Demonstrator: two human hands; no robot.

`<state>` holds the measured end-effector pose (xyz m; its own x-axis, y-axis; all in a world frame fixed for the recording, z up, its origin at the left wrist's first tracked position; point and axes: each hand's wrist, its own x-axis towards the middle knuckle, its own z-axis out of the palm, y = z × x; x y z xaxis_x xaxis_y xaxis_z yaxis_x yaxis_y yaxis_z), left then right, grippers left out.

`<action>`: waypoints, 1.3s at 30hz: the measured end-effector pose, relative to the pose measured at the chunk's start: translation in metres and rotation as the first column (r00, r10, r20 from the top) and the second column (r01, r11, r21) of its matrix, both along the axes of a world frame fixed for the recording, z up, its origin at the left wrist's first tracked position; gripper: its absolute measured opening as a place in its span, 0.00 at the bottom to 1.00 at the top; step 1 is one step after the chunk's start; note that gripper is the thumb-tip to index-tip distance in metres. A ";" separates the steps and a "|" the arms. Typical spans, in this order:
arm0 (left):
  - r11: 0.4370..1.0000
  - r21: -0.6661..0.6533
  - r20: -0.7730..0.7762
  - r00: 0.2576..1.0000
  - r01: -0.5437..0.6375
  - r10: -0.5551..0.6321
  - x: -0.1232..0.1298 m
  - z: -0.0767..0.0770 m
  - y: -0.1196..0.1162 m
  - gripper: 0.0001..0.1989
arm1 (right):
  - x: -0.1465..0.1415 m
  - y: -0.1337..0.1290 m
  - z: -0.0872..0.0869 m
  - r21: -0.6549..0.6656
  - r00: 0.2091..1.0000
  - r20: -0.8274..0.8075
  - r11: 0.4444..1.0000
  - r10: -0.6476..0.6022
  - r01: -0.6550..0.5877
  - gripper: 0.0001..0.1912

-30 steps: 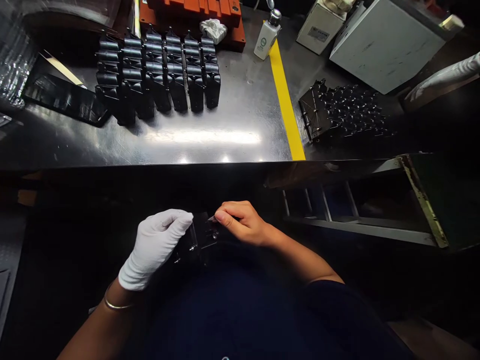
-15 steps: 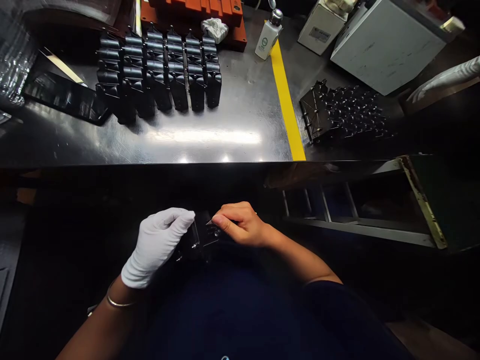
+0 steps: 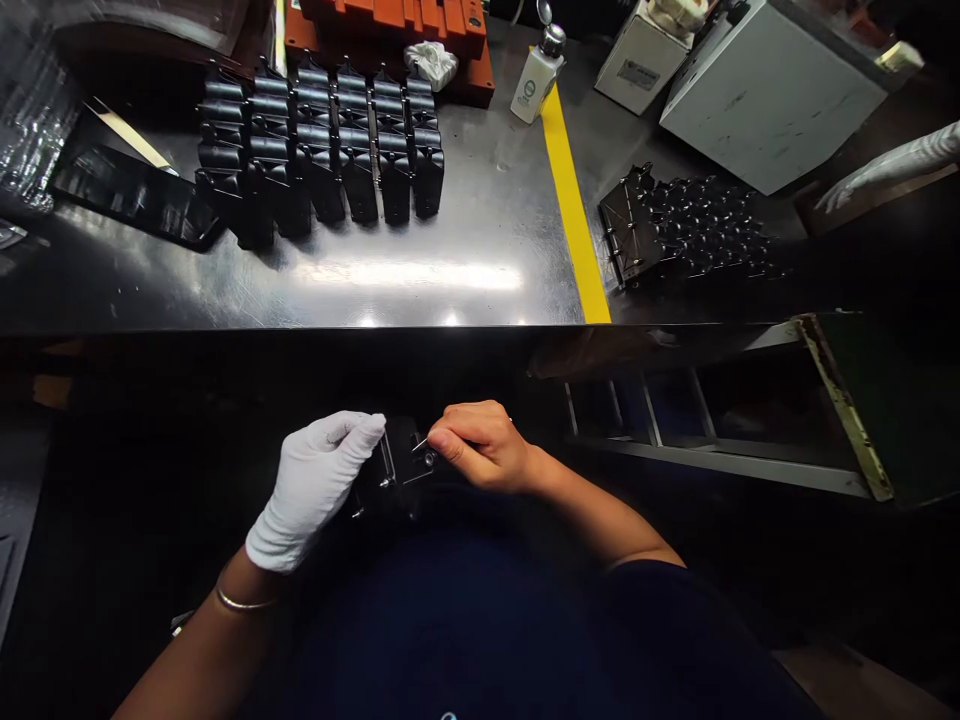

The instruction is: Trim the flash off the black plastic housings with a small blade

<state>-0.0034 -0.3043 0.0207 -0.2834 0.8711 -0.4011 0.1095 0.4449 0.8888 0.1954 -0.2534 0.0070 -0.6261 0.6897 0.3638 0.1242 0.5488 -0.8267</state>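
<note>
My left hand (image 3: 319, 485), in a white glove, pinches the edge of a black part (image 3: 401, 455) below the table's front edge. My right hand (image 3: 484, 445) is bare and closed on a thin metal tool (image 3: 421, 444), whose tip points left onto the part, close to a small round feature. Most of the tool is hidden in the fist. The part's dark outline blends into the dark clothing and floor behind it.
Rows of black parts (image 3: 322, 145) stand on the metal table (image 3: 480, 230). Beyond are an orange fixture (image 3: 397, 15) and a white bottle (image 3: 537, 80). Right of the yellow stripe (image 3: 568, 200) lie more black parts (image 3: 712, 225); another person's gloved hand (image 3: 885, 165) is at far right.
My left hand and the black part have shifted slightly up and left. My right hand is nearly still. The other person's gloved hand at the right has moved a little, its fingers now showing more clearly.
</note>
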 end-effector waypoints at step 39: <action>0.995 0.006 -0.015 0.994 -0.104 0.104 0.014 -0.005 0.000 0.20 | 0.000 0.009 -0.008 0.297 0.944 0.306 0.954 -0.125 0.030 0.32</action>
<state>0.0109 -0.3046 0.0159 -0.3789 0.8385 -0.3916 0.0761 0.4500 0.8898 0.1953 -0.2440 -0.0013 -0.6901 0.6377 0.3423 0.4061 0.7326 -0.5462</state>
